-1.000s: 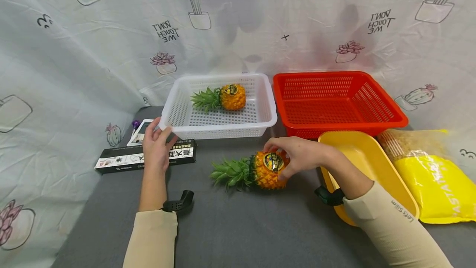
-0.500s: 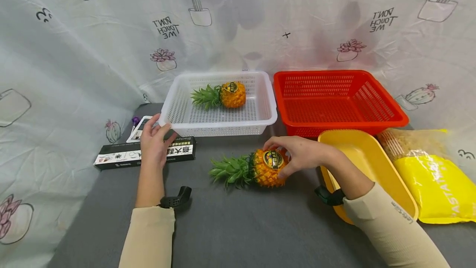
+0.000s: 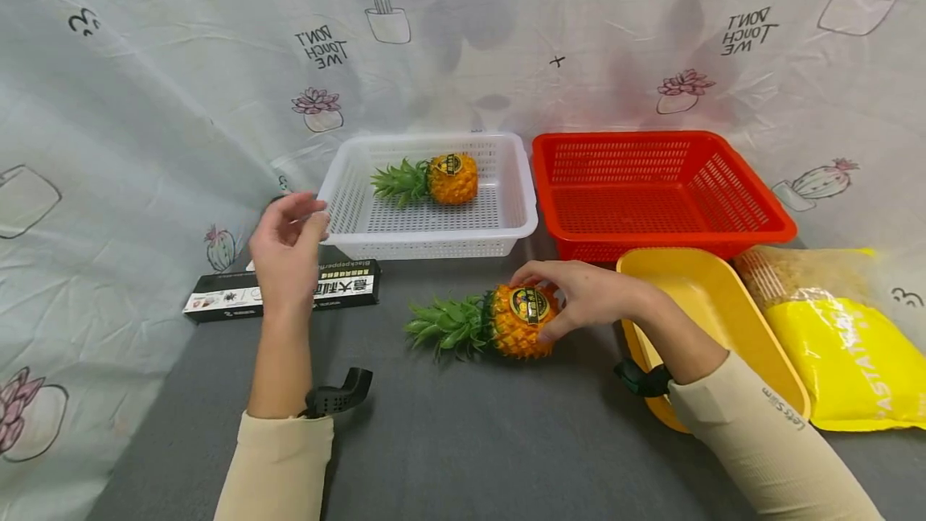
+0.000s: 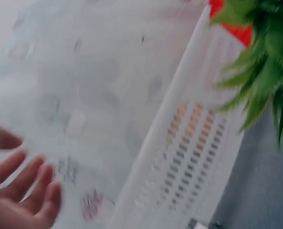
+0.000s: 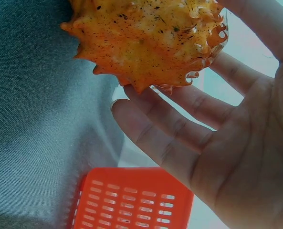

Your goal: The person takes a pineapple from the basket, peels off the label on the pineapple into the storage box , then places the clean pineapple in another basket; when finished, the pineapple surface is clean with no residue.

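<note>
A small orange pineapple (image 3: 517, 338) with a black round label lies on its side on the grey table, its green leaves pointing left. My right hand (image 3: 589, 293) grips its base end, thumb on the near side and fingers on the far side. In the right wrist view the fruit's spiky base (image 5: 146, 52) sits between thumb and fingers. My left hand (image 3: 285, 252) is raised with loosely bent fingers, just left of the white basket (image 3: 427, 248), holding nothing. A second pineapple (image 3: 457, 190) lies inside that basket, leaves also to the left.
A red basket (image 3: 651, 248) stands right of the white one. In front of it are a yellow tray (image 3: 694, 296) and a yellow pasta bag (image 3: 832, 360). A black and white box (image 3: 224, 296) lies at left. A printed curtain (image 3: 463, 38) hangs behind.
My left hand has let go of the white basket's front left corner and moved up and left. The right hand stays on the pineapple, which remains in place.
</note>
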A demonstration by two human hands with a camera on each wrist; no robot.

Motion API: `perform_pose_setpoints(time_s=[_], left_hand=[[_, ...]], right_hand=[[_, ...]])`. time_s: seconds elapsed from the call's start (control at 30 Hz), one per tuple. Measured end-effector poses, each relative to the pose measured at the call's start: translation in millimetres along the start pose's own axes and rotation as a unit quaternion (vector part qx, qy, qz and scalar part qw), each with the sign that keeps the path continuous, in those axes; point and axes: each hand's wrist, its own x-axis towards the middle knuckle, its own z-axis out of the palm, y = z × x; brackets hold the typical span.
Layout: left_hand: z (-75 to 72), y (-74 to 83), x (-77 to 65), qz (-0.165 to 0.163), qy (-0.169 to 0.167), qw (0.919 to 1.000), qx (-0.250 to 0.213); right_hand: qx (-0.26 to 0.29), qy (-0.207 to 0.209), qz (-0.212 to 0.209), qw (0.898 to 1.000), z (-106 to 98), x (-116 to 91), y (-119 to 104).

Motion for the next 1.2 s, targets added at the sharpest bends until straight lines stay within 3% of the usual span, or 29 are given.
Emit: perform_pose_setpoints(time_s=[0.03, 0.1, 0.2, 0.27, 0.3, 0.6, 0.87, 1.03, 1.2], left_hand=[[2.7, 3.9, -3.0, 0.009, -0.052, 0.9984, 0.018], [8.0, 10.1, -8.6, 0.015, -0.170, 0.9832, 0.065], [16.3, 14.9, -15.6, 0.012, -0.321, 0.9393, 0.119], [21.7, 15.6, -20.0, 0.008, -0.384, 0.9133, 0.136], [24.6, 15.3, -22.4, 0.005, -0.403, 0.9043, 0.141], [57.1, 9.2, -47.0, 0.040, -0.497, 0.8462, 0.187], [85.2, 5.6, -63.7, 0.068, -0.537, 0.8042, 0.246], [92.5, 1.4, -69.0, 0.070, -0.546, 0.7886, 0.273], [93.8, -1.0, -69.8, 0.079, -0.544, 0.7830, 0.291]], right_hand=[[0.000, 0.001, -0.001, 1.000, 0, 0, 0], [-0.002, 0.002, -0.001, 1.000, -1, 0, 0], [-0.003, 0.004, -0.001, 1.000, -1, 1, 0], [-0.002, 0.004, -0.001, 1.000, -1, 1, 0], [0.000, 0.003, -0.001, 1.000, -1, 1, 0], [-0.001, 0.007, 0.001, 1.000, 0, 0, 1], [0.001, 0.009, 0.003, 1.000, 2, -1, 3], [0.008, 0.016, 0.002, 1.000, 4, -3, 4], [0.003, 0.028, 0.011, 1.000, 5, -4, 4]])
